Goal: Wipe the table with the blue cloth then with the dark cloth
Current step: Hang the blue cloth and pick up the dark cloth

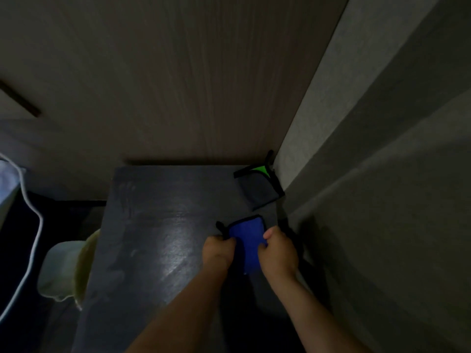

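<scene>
The blue cloth with a black hem lies folded on the right part of the dark table. My left hand grips its left edge near a black loop. My right hand grips its right edge, thumb on top. Beyond them the dark grey cloth, with a black hem and a green patch showing at its far edge, lies folded in the table's far right corner, apart from both hands.
A grey wall runs along the table's right side and a wood-grain panel stands behind it. Left of the table sit a pale bag and a white cable. The scene is dim.
</scene>
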